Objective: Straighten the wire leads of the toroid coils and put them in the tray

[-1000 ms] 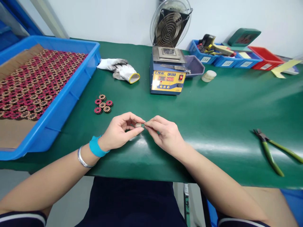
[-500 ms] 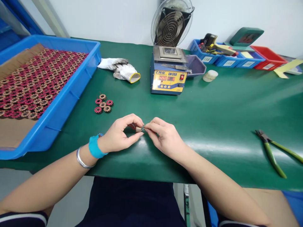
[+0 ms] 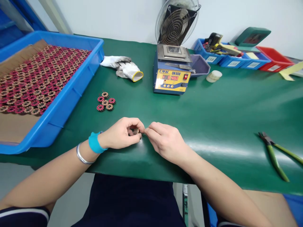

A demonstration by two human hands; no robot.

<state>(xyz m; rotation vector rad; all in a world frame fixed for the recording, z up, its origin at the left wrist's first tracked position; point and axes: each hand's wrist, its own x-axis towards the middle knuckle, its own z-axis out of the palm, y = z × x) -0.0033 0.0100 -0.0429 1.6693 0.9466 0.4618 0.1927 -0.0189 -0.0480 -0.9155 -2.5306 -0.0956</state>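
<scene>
Bench covering is looking smooth and glossy, throwing back a pale light streak. Blue tray is showing smooth moulded plastic; cardboard lining is appearing matt. Handheld wound piece is presenting ridged, copper-toned wire with slight sheen. Loose wound rings are showing similarly ridged surfaces. White gloves are reading as matt cloth, smudged grey. Heating unit is showing a painted-looking casing under a dull metal top plate. Fan grille is looking like metal wire; round disc is appearing clear, shiny, plastic-like. Bangle is gleaming as polished metal; wristband is looking matt. Pliers are pairing dark metal with glossy, plastic-looking green handles.
</scene>
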